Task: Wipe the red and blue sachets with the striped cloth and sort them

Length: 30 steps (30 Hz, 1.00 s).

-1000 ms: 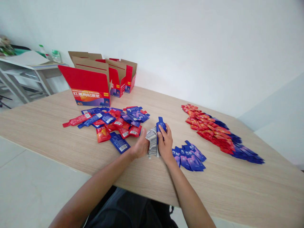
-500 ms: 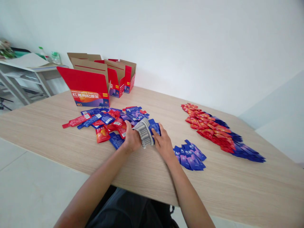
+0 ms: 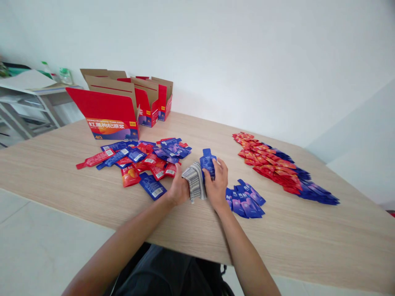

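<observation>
My left hand [image 3: 179, 188] is closed around a grey striped cloth [image 3: 195, 180], bunched up just above the tabletop. My right hand [image 3: 218, 184] grips a blue pouch [image 3: 207, 161], which stands nearly upright with its narrow spout end up and its printed back towards me. The pouch's lower part is hidden behind the fingers and lies against or close beside the cloth. Left of my hands is a loose heap of red and blue pouches [image 3: 151, 159]. Several blue pouches [image 3: 246, 202] lie overlapped, fronts up, right of my right wrist.
Long overlapping rows of red pouches [image 3: 271, 166] and blue pouches [image 3: 317, 193] stretch along the right of the wooden table [image 3: 197, 234]. Open red cartons [image 3: 108, 115] stand at the back left. Behind them is a grey side desk [image 3: 40, 88]. A white wall bounds the far side.
My right hand has moved to the right and turned the blue pouch more upright, so more of it shows. The cloth in my left hand has shifted slightly right. The view has shifted a little.
</observation>
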Each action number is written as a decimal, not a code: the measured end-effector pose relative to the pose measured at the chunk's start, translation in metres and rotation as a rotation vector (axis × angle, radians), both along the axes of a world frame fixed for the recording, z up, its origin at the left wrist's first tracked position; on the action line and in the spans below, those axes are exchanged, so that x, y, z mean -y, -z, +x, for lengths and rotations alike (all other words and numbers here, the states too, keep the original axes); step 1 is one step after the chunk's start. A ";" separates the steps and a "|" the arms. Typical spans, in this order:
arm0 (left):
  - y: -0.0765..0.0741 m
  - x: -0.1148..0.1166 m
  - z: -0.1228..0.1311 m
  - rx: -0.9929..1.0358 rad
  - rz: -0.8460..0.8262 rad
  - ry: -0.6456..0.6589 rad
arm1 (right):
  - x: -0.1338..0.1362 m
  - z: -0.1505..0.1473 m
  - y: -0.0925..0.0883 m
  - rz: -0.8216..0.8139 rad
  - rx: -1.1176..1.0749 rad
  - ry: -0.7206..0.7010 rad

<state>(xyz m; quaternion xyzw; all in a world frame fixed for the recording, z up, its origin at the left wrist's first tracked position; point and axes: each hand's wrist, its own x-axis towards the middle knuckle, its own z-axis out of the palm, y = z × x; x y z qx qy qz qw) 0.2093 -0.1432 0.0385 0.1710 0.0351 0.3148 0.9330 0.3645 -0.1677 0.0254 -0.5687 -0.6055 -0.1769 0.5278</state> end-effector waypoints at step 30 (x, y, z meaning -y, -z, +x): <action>-0.010 -0.007 -0.001 -0.039 -0.102 -0.199 | 0.003 -0.010 0.000 -0.232 0.240 -0.366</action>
